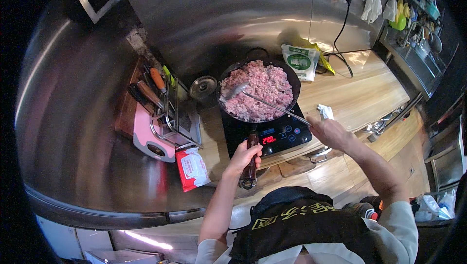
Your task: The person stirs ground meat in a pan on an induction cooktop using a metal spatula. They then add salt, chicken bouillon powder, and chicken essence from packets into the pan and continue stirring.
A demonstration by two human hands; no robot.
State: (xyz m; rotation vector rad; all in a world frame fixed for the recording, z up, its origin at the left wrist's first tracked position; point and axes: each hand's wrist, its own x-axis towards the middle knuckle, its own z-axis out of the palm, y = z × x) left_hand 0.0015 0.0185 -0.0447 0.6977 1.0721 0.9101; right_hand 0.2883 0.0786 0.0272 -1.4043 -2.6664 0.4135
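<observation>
A dark wok (297, 81) full of pinkish minced meat (268, 89) sits on a black induction cooktop (233, 136) with a lit red display. My left hand (245, 157) grips the wok's dark brown handle (252, 142), which points toward me. In my right hand (326, 129) is the long metal handle of a ladle (273, 108). The ladle's bowl (238, 89) rests in the meat on the left side of the wok. Some of the meat looks greyish, most of it still pink.
Left of the cooktop stand a metal rack (175, 125) with knives, a pink cutting board (147, 132) and a red-and-white wipes packet (192, 169). A round metal lid (203, 87) is behind. To the right are a white bag (300, 61), a crumpled tissue (324, 111) and a black cord (339, 39).
</observation>
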